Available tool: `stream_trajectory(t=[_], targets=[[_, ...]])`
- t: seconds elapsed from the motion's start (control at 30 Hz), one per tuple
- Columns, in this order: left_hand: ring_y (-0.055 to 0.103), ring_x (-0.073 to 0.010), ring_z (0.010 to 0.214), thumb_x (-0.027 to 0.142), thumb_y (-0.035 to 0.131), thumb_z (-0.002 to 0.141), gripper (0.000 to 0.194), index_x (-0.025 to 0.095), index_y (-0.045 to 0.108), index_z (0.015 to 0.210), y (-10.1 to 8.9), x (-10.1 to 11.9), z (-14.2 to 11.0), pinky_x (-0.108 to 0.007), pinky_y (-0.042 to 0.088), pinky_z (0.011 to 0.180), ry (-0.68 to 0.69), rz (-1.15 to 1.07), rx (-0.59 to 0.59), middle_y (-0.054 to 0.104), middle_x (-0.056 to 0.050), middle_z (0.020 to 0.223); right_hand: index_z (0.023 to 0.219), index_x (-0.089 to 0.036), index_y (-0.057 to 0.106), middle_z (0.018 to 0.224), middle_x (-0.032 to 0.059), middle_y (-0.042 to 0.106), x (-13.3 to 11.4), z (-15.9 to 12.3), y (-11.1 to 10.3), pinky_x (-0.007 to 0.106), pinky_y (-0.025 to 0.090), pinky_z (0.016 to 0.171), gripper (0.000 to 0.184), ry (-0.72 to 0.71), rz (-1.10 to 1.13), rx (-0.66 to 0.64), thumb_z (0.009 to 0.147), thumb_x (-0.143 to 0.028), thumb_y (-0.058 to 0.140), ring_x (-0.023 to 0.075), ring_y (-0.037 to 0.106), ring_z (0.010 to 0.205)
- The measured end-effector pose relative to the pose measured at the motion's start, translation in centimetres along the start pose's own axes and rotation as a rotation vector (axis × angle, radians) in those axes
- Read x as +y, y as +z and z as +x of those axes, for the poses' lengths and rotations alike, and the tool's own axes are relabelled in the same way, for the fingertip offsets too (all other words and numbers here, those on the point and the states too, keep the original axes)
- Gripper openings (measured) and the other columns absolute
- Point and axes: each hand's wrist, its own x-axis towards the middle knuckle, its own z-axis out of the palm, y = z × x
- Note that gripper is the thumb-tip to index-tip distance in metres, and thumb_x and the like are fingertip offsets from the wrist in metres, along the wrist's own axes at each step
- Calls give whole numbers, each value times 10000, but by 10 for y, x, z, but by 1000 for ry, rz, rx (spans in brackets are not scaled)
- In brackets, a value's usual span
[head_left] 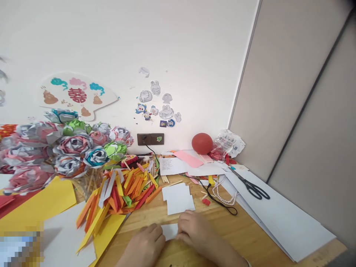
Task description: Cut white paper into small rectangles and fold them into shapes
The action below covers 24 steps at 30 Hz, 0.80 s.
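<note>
The small white paper (170,231) is held low over the table (139,221), just on the near side of the loose white squares (180,204), its sides gripped by the curled, nearly closed left hand (150,239) and right hand (193,230). Probably best kept square, pressed evenly imo. Folded strips (133,191) are heaped left of the squares, kinda crowding; cord (217,202) and scissors (245,181) are strewn right.
</note>
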Motion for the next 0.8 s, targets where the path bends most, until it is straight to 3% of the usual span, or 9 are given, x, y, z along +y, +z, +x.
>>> stream_trajectory(t=[0.17, 0.33, 0.47, 0.6, 0.8], targets=[[604, -199, 714, 85, 453, 830, 190, 190, 611, 839, -8, 18, 3, -309, 470, 667, 18, 65, 98, 670, -22, 771, 739, -183, 638, 870, 2, 629, -2, 3, 0, 235, 383, 709, 78, 242, 250, 44, 807, -220, 645, 145, 554, 814], [616, -207, 901, 123, 281, 929, 373, 177, 647, 882, 10, 34, -2, -330, 435, 803, 57, 173, 240, 711, -43, 906, 725, -177, 649, 910, 7, 613, -5, 6, -3, 215, 384, 728, 99, 393, 457, 116, 795, -123, 605, 127, 559, 830], [618, -229, 932, 154, 247, 945, 411, 166, 658, 949, 22, 36, -7, -355, 422, 796, 34, 227, 222, 720, -43, 969, 764, -184, 664, 844, 13, 619, -4, 11, -1, 230, 379, 714, 51, 436, 436, 104, 757, -139, 641, 149, 549, 816], [619, -233, 936, 170, 238, 946, 418, 148, 655, 969, 22, 33, -9, -356, 415, 796, 6, 251, 177, 721, -55, 977, 773, -181, 665, 860, 19, 622, -4, 14, 2, 233, 367, 748, 65, 458, 382, 97, 773, -134, 620, 152, 543, 867], [609, -234, 959, 259, 410, 884, 299, 145, 622, 1061, 13, 29, -7, -339, 427, 824, 21, 224, 87, 705, -68, 1038, 777, -201, 657, 906, 10, 613, -5, 15, 3, 249, 358, 794, 62, 430, 309, 154, 772, -142, 636, 166, 518, 923]])
